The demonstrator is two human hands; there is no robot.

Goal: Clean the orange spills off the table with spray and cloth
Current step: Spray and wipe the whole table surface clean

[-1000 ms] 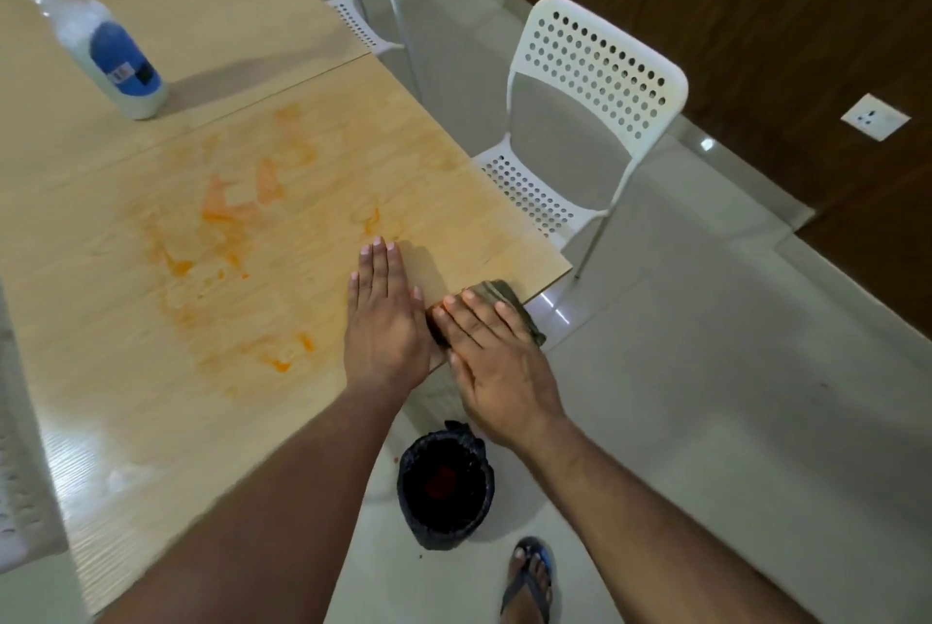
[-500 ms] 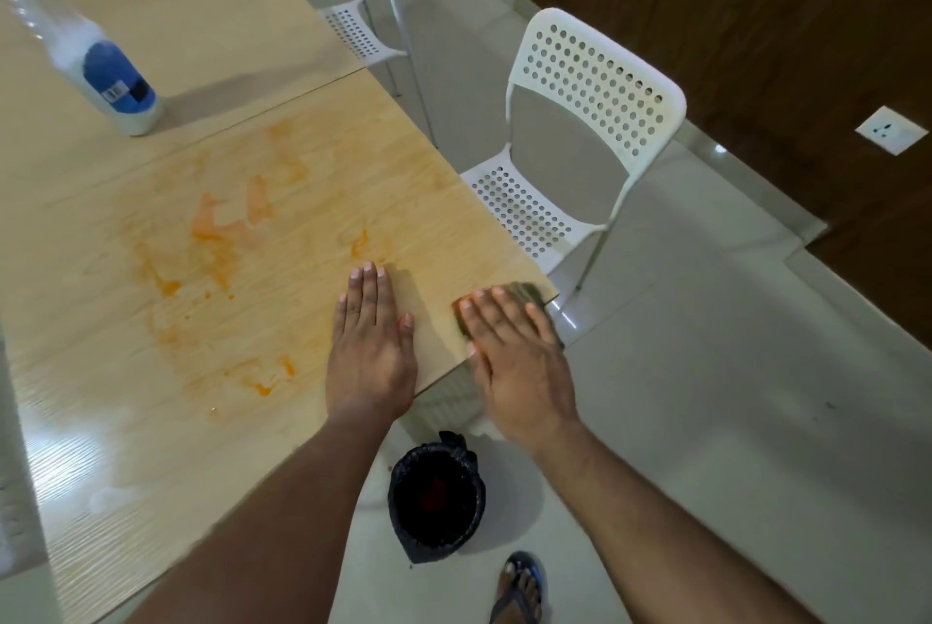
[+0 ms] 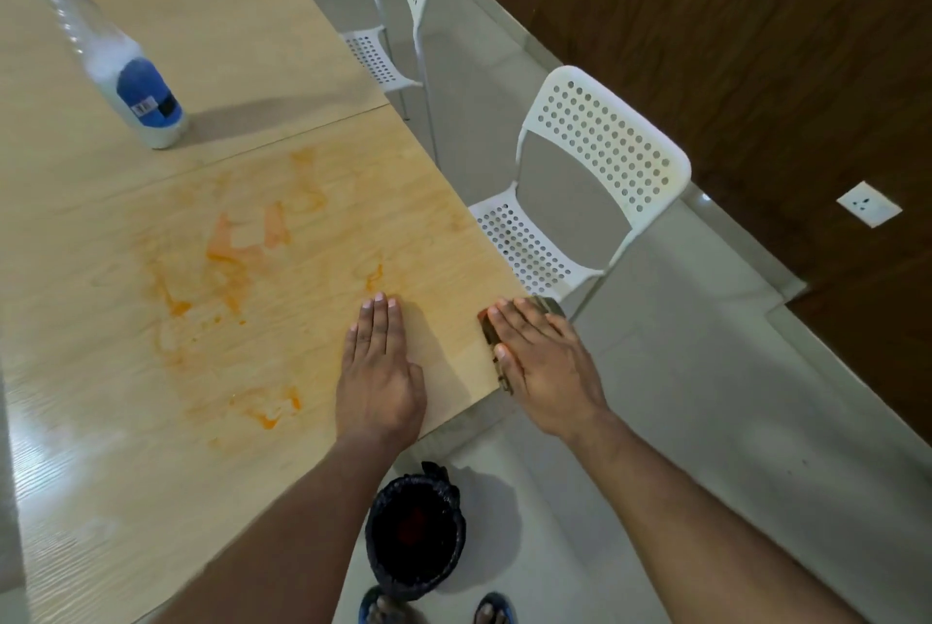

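Orange smears (image 3: 229,265) spread across the light wooden table (image 3: 126,447), with brighter streaks lower down (image 3: 272,414). My left hand (image 3: 378,366) lies flat on the table with straight fingers, just right of the stains. My right hand (image 3: 542,356) presses flat on a dark green cloth (image 3: 488,328) at the table's right corner; the hand hides most of the cloth. A clear spray bottle (image 3: 136,93) with a blue label and blue nozzle stands at the far left.
Two white perforated chairs stand to the right of the table, one near (image 3: 580,199) and one farther back (image 3: 398,8). A black-lined bin (image 3: 416,532) sits on the grey floor under the table edge, above my sandalled feet (image 3: 383,611). The wall is dark wood.
My right hand has slid the cloth rightward to the table's corner, away from my left hand. The left hand stays flat in place. The view has shifted a little.
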